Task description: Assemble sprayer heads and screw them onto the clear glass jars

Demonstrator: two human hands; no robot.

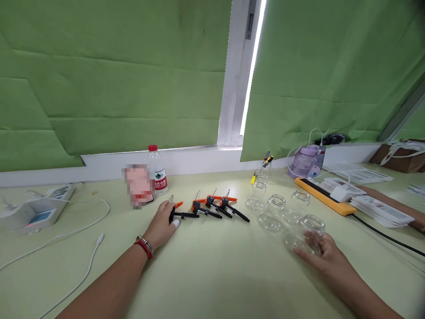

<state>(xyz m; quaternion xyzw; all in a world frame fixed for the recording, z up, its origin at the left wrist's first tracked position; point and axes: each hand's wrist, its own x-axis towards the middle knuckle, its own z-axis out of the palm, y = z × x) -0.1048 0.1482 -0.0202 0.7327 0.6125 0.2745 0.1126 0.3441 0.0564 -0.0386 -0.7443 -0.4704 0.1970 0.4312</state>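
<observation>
My left hand (162,228) is closed around the leftmost of several black-and-orange tools (186,215), each with a thin metal rod; I cannot make out their exact kind. The others, such as the rightmost tool (236,210), lie fanned side by side to its right. My right hand (322,254) grips a clear glass jar (299,243) from its right side, thumb in front and fingers partly seen through the glass. Beside it stand more clear open jars, among them a front one (270,220) and one farther back (255,203).
A water bottle (158,175) and a blurred pink object (137,184) stand at back left. White power strip (49,208) and cables lie left. Screwdrivers (266,158) stand in a back jar. An orange-and-black power strip (325,196), paper stacks (381,210) and purple bottle (303,161) are right.
</observation>
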